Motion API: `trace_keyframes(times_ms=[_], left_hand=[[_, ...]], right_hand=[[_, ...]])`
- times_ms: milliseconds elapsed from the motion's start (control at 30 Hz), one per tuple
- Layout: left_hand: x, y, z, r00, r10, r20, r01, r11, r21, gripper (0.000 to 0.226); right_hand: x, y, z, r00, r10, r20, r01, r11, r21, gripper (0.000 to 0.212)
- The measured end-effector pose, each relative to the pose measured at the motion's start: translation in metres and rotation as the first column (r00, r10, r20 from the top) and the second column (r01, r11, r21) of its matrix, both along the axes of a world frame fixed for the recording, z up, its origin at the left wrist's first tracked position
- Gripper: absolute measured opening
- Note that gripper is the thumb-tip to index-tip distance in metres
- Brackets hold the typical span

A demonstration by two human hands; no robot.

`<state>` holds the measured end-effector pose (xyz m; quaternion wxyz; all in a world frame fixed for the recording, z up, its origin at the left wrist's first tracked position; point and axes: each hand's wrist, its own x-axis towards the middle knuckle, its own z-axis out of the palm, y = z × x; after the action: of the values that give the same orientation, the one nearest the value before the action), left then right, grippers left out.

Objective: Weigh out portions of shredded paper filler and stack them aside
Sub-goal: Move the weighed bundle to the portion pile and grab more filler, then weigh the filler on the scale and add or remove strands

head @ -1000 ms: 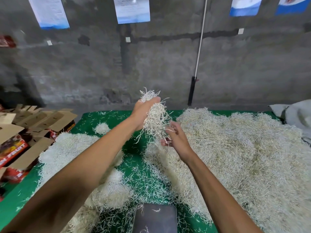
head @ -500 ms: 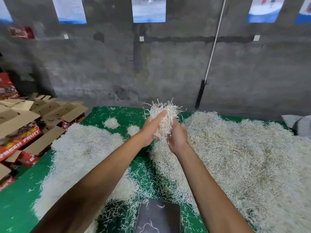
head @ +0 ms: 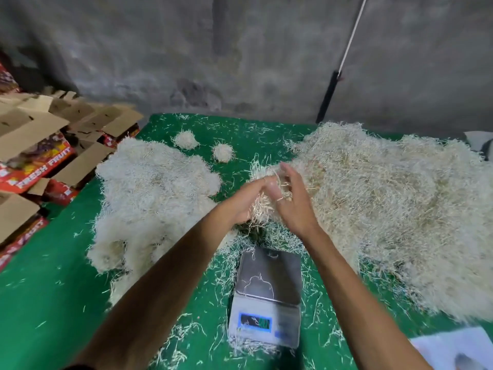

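A wad of shredded paper filler [head: 260,209] sits between my two hands, held above the green table. My left hand [head: 241,200] cups it from the left, and my right hand [head: 292,202] presses it from the right with fingers spread. A digital scale [head: 268,295] with a steel pan stands just below my hands, with only a few stray strands on it. A big loose heap of filler [head: 386,209] covers the right side of the table. A paler pile of filler [head: 152,190] lies on the left, with two small balls [head: 186,139] [head: 223,153] behind it.
Flattened fruit cartons [head: 40,156] are stacked beyond the table's left edge. The green table cover [head: 48,289] shows at the front left, strewn with strands. A white sheet [head: 458,348] lies at the front right corner. A concrete wall with a black-handled pole [head: 329,97] stands behind.
My hands have come down with the wad from chest height to just above the table. The view has tilted down, so the whole scale now shows.
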<state>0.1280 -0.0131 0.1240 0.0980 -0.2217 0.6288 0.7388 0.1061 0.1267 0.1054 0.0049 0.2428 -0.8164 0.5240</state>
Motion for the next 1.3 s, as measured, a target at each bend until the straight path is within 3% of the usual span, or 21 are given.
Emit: trace_keyframes(times_ms=[33, 100, 167, 233, 300, 367, 433, 500, 600, 667, 733, 800, 867, 967, 1000, 1100, 1133, 1300], left_hand=[[0.007, 0.001, -0.004, 1.000, -0.001, 0.022, -0.001, 0.993, 0.116, 0.056], [0.018, -0.005, -0.023, 0.997, 0.012, 0.074, -0.037, 0.942, 0.335, 0.073], [0.029, -0.016, -0.045, 0.993, -0.089, 0.072, 0.047, 0.890, 0.453, 0.069], [0.041, -0.022, -0.071, 0.973, -0.202, 0.109, 0.135, 0.888, 0.440, 0.059], [0.053, -0.021, -0.098, 0.962, -0.188, 0.197, 0.138, 0.960, 0.243, 0.053], [0.067, -0.017, -0.123, 0.980, -0.116, 0.163, 0.104, 0.991, 0.083, 0.055], [0.081, -0.009, -0.141, 0.986, -0.149, 0.081, 0.132, 0.975, 0.181, 0.067], [0.092, 0.003, -0.150, 0.983, -0.180, 0.035, 0.171, 0.968, 0.185, 0.076], [0.090, 0.016, -0.160, 0.997, -0.070, 0.040, 0.075, 0.987, -0.143, 0.068], [0.085, 0.013, -0.169, 0.998, 0.045, 0.048, -0.027, 0.946, -0.324, 0.064], [0.083, 0.007, -0.176, 0.996, 0.067, 0.060, -0.038, 0.916, -0.399, 0.063], [0.084, 0.006, -0.179, 0.998, -0.038, 0.045, 0.057, 0.821, -0.568, 0.061], [0.085, 0.008, -0.181, 0.988, -0.157, 0.006, 0.107, 0.642, -0.759, 0.055], [0.083, 0.013, -0.178, 0.959, -0.283, -0.003, 0.153, 0.528, -0.835, 0.056], [0.083, 0.014, -0.176, 0.956, -0.295, 0.006, 0.176, 0.554, -0.814, 0.060], [0.091, 0.013, -0.165, 0.981, -0.188, -0.045, 0.136, 0.839, -0.526, 0.073], [0.094, 0.012, -0.162, 0.987, -0.143, -0.078, 0.095, 0.897, -0.432, 0.077], [0.115, 0.009, -0.152, 0.985, -0.077, -0.156, 0.005, 0.908, -0.418, 0.067]], right_hand=[[0.010, -0.001, -0.009, 0.993, 0.115, 0.023, -0.117, 0.988, 0.097, 0.095], [0.021, 0.000, -0.029, 0.984, 0.174, 0.021, -0.175, 0.964, 0.202, 0.104], [0.022, 0.007, -0.045, 0.992, 0.128, 0.018, -0.129, 0.965, 0.230, 0.088], [0.020, 0.018, -0.059, 0.998, -0.015, 0.068, -0.005, 0.956, 0.292, 0.088], [0.025, 0.027, -0.073, 0.970, -0.203, 0.130, 0.141, 0.915, 0.378, 0.104], [0.037, 0.029, -0.090, 0.938, -0.291, 0.187, 0.202, 0.900, 0.386, 0.117], [0.049, 0.026, -0.106, 0.914, -0.310, 0.261, 0.197, 0.902, 0.383, 0.122], [0.063, 0.024, -0.117, 0.846, -0.251, 0.471, 0.113, 0.947, 0.301, 0.117], [0.074, 0.032, -0.123, 0.774, -0.128, 0.620, 0.037, 0.987, 0.157, 0.093], [0.071, 0.044, -0.126, 0.761, -0.115, 0.639, 0.083, 0.993, 0.079, 0.071], [0.068, 0.057, -0.129, 0.770, -0.179, 0.612, 0.136, 0.984, 0.116, 0.045], [0.065, 0.067, -0.135, 0.795, -0.287, 0.534, 0.182, 0.953, 0.241, 0.029], [0.065, 0.074, -0.139, 0.807, -0.356, 0.471, 0.222, 0.922, 0.316, 0.025], [0.062, 0.074, -0.140, 0.801, -0.345, 0.489, 0.226, 0.931, 0.287, 0.027], [0.063, 0.073, -0.140, 0.795, -0.320, 0.515, 0.208, 0.942, 0.264, 0.027], [0.067, 0.069, -0.139, 0.780, -0.263, 0.569, 0.191, 0.964, 0.184, 0.027], [0.068, 0.068, -0.139, 0.781, -0.274, 0.562, 0.219, 0.962, 0.165, 0.030], [0.073, 0.069, -0.135, 0.781, -0.343, 0.521, 0.342, 0.934, 0.103, 0.028]])
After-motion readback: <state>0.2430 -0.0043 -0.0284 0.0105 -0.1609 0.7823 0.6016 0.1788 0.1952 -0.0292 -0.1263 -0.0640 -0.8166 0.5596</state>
